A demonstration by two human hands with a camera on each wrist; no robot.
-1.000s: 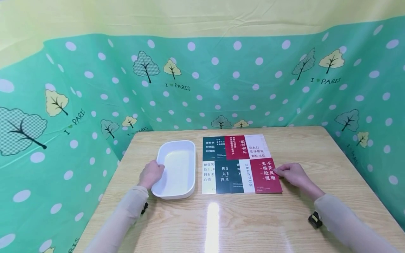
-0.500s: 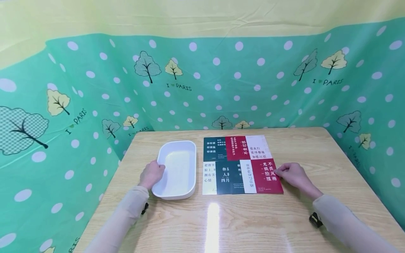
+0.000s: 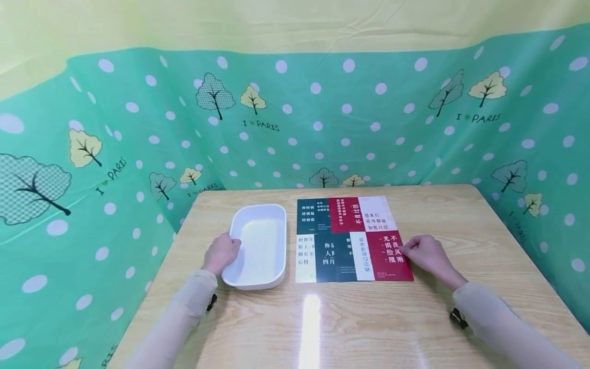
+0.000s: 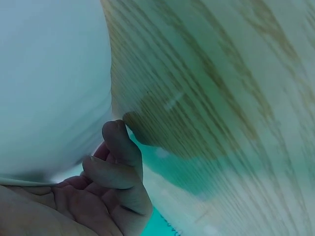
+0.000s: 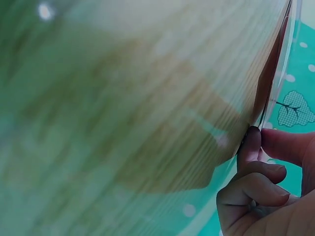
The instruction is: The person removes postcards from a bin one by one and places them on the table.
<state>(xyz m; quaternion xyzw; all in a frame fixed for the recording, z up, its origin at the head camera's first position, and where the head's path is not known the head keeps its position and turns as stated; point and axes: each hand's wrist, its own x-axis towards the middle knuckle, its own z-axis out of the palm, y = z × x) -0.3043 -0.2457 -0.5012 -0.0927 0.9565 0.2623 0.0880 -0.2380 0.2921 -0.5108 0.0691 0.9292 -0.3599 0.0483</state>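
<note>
On the left, my left hand [image 3: 222,253] grips the near-left rim of a white plastic basin [image 3: 258,241], thumb over the edge. The left wrist view has the curled fingers [image 4: 123,147] under the basin's outer wall [image 4: 49,88]. To the right, my right hand [image 3: 427,253] pinches the right edge of a red card [image 3: 389,269] with white Chinese lettering, at the end of the front row. Seen edge-on in the right wrist view, the card [image 5: 267,83] sits between thumb and index finger, the other fingers [image 5: 251,191] curled below.
Several overlapping printed cards lie in two rows: dark green [image 3: 324,269], white [image 3: 364,256] and cream [image 3: 305,259] in front, with green [image 3: 308,225], red [image 3: 343,215] and white [image 3: 375,205] behind. A green dotted curtain [image 3: 272,169] surrounds the wooden table [image 3: 359,323].
Both hands keep their holds on the basin and the red card. The head view has shifted very slightly; nothing else has visibly moved.
</note>
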